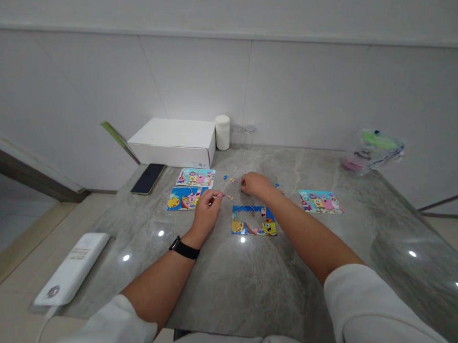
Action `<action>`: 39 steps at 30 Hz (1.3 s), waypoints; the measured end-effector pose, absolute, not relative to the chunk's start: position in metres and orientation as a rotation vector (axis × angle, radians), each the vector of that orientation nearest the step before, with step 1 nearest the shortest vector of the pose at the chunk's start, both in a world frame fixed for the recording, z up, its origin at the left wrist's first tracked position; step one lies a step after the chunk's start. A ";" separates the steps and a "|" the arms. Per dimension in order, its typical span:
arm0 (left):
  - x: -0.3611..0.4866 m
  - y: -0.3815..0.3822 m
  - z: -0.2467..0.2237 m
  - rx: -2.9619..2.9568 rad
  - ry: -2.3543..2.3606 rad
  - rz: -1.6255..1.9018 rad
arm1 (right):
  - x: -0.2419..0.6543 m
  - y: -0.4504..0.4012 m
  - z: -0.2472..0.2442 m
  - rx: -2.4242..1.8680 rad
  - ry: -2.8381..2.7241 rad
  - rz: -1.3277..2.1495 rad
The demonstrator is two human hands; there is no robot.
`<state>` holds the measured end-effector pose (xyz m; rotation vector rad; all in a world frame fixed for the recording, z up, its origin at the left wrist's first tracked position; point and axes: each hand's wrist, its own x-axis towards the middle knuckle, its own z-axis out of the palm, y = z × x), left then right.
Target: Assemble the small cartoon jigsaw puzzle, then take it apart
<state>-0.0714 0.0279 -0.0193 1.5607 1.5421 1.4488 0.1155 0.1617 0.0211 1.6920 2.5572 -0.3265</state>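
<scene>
A cartoon jigsaw puzzle (236, 226) lies on the grey table, its border joined around a gap in the middle. Beyond its left corner, my left hand (207, 207) has thumb and finger pinched together; whatever they hold is too small to make out. It partly covers a blue picture card (176, 199). My right hand (254, 184) reaches past the puzzle, fingers curled down to the tabletop with their tips partly hidden. Between the hands are loose puzzle pieces (230, 197), with blue pieces (225, 177) farther back. Another piece (277, 185) shows right of my right hand.
A second picture card (196, 177) lies behind the blue one; a finished-looking puzzle (321, 202) is at right. Around them are a phone (148, 179), white box (173, 138), white bottle (222, 133), two clear glasses (248, 136), plastic bag (374, 151) and a corded white device (73, 268).
</scene>
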 end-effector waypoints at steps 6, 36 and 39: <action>-0.078 0.028 -0.019 1.516 1.557 1.464 | 0.109 0.167 0.021 1.532 2.591 -0.386; -0.055 0.014 -0.023 1.374 1.347 1.432 | 0.175 0.081 0.027 1.891 2.951 -1.448; -0.053 0.012 -0.026 1.407 1.343 1.403 | 0.167 0.072 0.018 1.853 2.893 -1.620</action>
